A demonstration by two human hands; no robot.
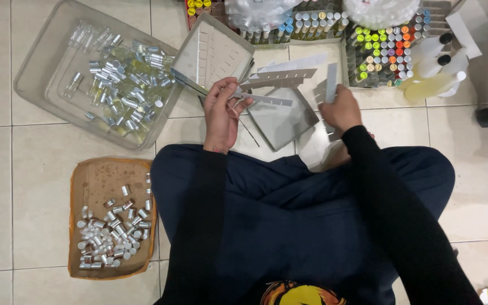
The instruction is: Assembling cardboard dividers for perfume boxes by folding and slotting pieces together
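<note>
Pinching notched strip (pixel 264 99) lengthwise left-right, left hand (pixel 221 116) fingers clamped; right hand (pixel 341 110) grips upright strip (pixel 331 82).

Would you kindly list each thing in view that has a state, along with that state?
Left hand: fingers closed on slotted white card strips.
Right hand: holding one white card strip upright.
Clear plastic tray: holding many small silver-capped glass vials, lying loose.
Brown cardboard tray: partly filled with loose silver caps.
Grey flat box: open, lying on the tiled floor.
Pale yellow plastic bottles: capped, lying down.
</note>
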